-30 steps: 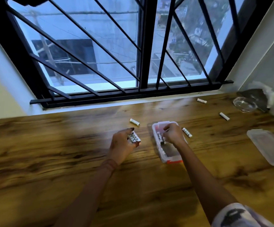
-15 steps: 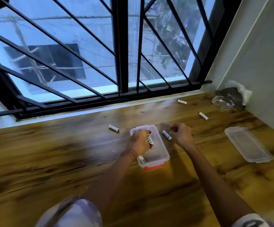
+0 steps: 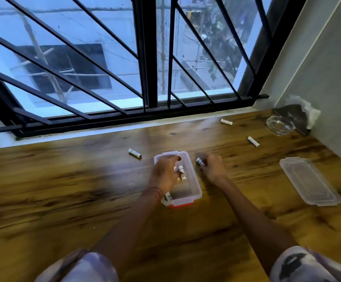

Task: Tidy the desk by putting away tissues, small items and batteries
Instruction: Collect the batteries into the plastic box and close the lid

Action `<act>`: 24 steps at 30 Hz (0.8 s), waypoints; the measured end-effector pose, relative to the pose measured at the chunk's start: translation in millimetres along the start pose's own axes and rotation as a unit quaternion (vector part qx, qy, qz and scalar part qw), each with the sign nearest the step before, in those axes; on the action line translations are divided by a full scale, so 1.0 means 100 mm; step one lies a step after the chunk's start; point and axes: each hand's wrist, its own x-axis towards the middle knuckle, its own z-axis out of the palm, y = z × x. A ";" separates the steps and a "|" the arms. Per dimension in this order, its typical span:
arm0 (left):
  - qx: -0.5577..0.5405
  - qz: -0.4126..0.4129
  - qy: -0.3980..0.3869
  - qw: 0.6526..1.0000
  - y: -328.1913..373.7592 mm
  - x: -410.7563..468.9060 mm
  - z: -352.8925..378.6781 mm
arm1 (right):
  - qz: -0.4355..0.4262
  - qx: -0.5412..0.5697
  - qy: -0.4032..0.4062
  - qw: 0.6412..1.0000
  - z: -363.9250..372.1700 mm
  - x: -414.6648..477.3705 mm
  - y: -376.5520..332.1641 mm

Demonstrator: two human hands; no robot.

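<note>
My right hand [image 3: 212, 168] pinches a battery [image 3: 200, 161] at the box's [image 3: 195, 181] two o'clock; my left hand's [image 3: 164, 173] hold is unclear, so its batteries [image 3: 180, 169] may spill outside.

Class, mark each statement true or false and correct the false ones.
1. The lid is on the box. False: it lies on the desk, right of the box.
2. The left hand is over the box. True.
3. The right hand is at a battery beside the box. True.
4. Every battery is in the box. False: a loose battery lies on the desk, among others.
5. The glass dish is left of the box. False: it is far right.
</note>
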 end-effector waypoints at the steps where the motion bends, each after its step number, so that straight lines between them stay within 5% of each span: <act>1: 0.004 0.024 0.044 0.999 -0.04 -0.01 -0.03 | -0.003 0.018 0.015 1.000 -0.02 -0.03 -0.03; 5: 0.012 0.026 0.140 0.990 -0.23 -0.06 -0.21 | -0.061 0.133 0.081 0.986 -0.14 -0.30 -0.26; 9: 0.008 -0.016 0.178 0.984 -0.39 -0.19 -0.31 | -0.097 0.126 0.025 0.987 -0.17 -0.59 -0.51; 17: 0.035 -0.063 0.132 0.989 -0.67 -0.24 -0.40 | -0.066 0.000 -0.141 0.988 0.07 -0.71 -0.71; 24: 0.070 -0.044 0.073 0.994 -0.81 0.00 -0.54 | -0.049 0.018 -0.079 0.996 0.15 -0.64 -0.67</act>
